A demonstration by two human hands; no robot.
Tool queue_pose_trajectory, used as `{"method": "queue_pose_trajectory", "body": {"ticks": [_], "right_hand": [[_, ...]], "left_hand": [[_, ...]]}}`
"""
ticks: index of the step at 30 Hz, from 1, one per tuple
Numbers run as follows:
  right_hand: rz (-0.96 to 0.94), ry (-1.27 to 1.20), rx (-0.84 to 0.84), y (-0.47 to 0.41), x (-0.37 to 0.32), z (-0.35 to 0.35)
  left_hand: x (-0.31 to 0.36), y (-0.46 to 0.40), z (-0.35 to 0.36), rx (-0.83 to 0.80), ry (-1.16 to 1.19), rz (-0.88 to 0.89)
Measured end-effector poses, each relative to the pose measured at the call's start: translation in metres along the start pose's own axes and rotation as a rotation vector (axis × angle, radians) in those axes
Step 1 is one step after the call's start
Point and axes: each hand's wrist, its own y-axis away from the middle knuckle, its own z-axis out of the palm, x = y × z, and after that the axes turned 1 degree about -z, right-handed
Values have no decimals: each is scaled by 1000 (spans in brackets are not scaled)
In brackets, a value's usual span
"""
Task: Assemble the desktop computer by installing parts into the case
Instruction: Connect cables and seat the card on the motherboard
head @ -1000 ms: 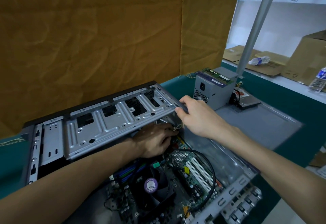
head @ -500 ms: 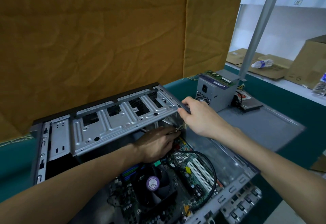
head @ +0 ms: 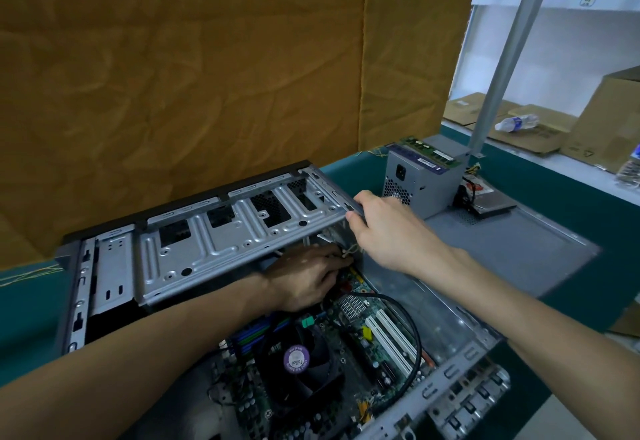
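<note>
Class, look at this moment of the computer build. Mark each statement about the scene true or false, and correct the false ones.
1. The right hand holds the end of the drive cage. True.
2. The left hand lies on the fan. False: it reaches under the cage, near thin wires.
3. The power supply sits inside the case. False: it stands on the table beyond the case.
4. A black cable loops over the motherboard. True.

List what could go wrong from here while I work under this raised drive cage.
1. The right hand alone holds up the drive cage; if it slips, the cage may drop onto the left hand.
2. The left hand's fingers work near thin wires and could snag them.
</note>
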Motion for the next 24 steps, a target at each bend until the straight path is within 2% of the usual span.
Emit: {"method": "queue_pose_trajectory", "body": {"ticks": [4, 7, 11, 14, 18, 20, 22, 24], "right_hand": [[1, 3, 15, 0, 0, 0], [5, 9, 3, -2, 0, -1], [3, 4, 2, -1, 0, 0], [-5, 4, 2, -1, -1, -1], [-4, 67, 14, -1, -4, -2], [-90, 193, 111, 2, -8, -5], [-293, 238, 225, 8, -15, -9], [-500, 135, 150, 17, -26, -13]], "left_hand": [[6, 25, -2, -141, 12, -8], [4, 50, -13, -74, 52, -51], [6, 81, -27, -95, 143, -281], [12, 93, -35, -106, 146, -374], [16, 104, -44, -254, 103, -552], [17, 114, -44, -300, 46, -570], [20, 122, -46, -333, 19, -582], [22, 125, -50, -307, -6, -581]]}}
